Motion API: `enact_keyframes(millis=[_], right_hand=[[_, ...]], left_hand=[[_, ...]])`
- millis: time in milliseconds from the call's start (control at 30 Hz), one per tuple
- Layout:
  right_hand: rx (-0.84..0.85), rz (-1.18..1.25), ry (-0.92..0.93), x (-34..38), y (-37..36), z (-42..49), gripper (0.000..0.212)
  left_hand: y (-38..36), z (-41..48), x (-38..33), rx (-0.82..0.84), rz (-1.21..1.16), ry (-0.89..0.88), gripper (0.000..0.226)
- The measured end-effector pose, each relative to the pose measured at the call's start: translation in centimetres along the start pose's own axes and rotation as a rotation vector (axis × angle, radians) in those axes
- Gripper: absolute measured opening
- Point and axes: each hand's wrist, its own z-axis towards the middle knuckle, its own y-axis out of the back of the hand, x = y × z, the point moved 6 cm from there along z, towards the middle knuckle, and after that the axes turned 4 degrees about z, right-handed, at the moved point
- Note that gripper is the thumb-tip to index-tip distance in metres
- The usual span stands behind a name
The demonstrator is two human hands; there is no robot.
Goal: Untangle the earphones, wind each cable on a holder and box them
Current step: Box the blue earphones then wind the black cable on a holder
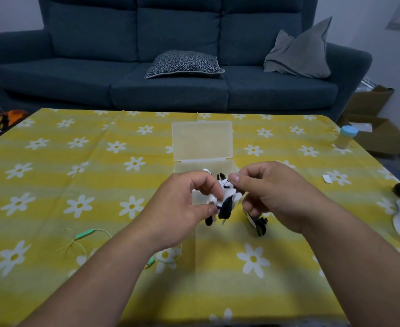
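Our left hand [189, 205] and right hand [273, 192] both pinch one black-and-white holder [227, 193], which has a white earphone [212, 199] wound on it. We hold it above the tablecloth [52, 185], just in front of the one open box [202, 140]. Its long axis runs away from us, black tips toward the box, slightly tilted. A second holder [258, 224] lies under our right hand. One green earphone [84, 234] lies loose on the left.

Dark teal three-seat sofa [170, 31], pale wall [10, 13] behind, patterned cushion [185, 63] flat on middle seat, grey cushion [300, 53] propped at right end, yellow daisy tablecloth [52, 185] in front, cardboard boxes [378, 135] far right
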Motion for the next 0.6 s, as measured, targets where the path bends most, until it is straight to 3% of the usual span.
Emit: enact_keyframes(millis=[167, 367, 533, 600], right_hand=[[0.109, 0.140, -0.112, -1.0, -1.8, -0.1, 0.025], [-0.062, 0.225, 0.119, 0.1, -1.8, 0.2, 0.027], [-0.205, 0.114, 0.279, 0.8, -2.0, 0.1, 0.021], [-0.211, 0.093, 0.293, 0.8, -2.3, 0.1, 0.022]], left_hand=[[0.4, -0.2, -0.7, -0.055, -0.034, -0.076, 0.031], [0.9, -0.3, -0.9, -0.233, -0.084, -0.103, 0.036], [0.7, -0.2, -0.4, -0.241, -0.535, -0.024, 0.023], [0.6, -0.3, -0.1, -0.279, -0.558, 0.012, 0.025]])
